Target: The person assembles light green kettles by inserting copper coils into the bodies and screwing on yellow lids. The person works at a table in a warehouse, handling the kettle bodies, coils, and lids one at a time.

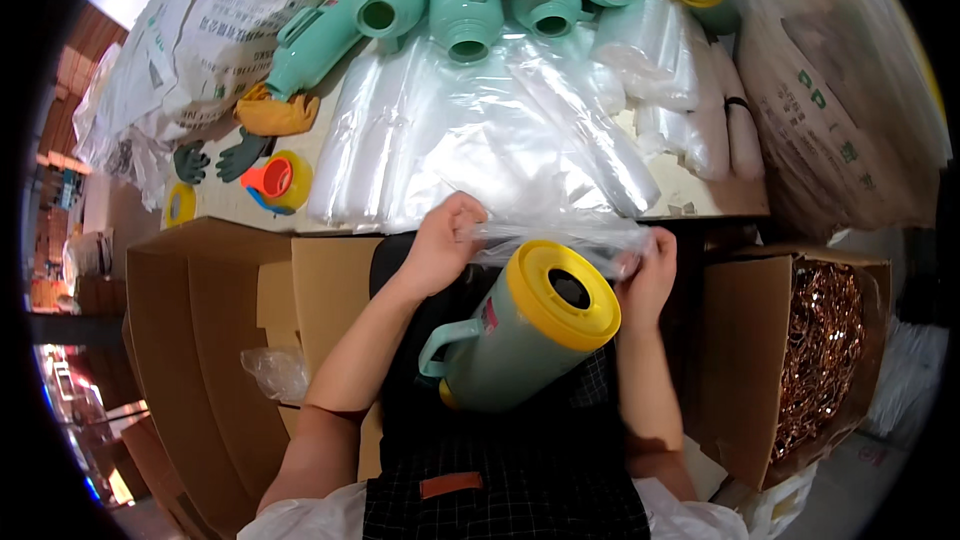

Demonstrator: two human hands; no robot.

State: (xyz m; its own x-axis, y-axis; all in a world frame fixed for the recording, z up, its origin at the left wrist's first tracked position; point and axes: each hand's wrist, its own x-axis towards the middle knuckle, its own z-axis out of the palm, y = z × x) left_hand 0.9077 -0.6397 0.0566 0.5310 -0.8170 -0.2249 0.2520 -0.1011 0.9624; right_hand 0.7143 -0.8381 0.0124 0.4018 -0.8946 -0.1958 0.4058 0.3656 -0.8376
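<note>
A clear plastic bag (545, 227) is stretched between my two hands at the table's near edge. My left hand (441, 243) pinches its left side, and my right hand (651, 272) grips its right side. Below the bag, a green thermos jug (510, 345) leans on my lap, its yellow ring end with a dark round opening tilted up and to the right. The jug's handle points left, and neither hand is on it. Flat stacks of clear plastic bags (470, 130) cover the table just beyond my hands.
Several green jug bodies (466, 10) lie along the back. Gloves (277, 112) and a yellow part holding a red ring (277, 178) are at left. An open carton (215, 320) stands left; a box of coppery metallic pieces (818, 360) stands right. Large sacks (200, 50) flank the table.
</note>
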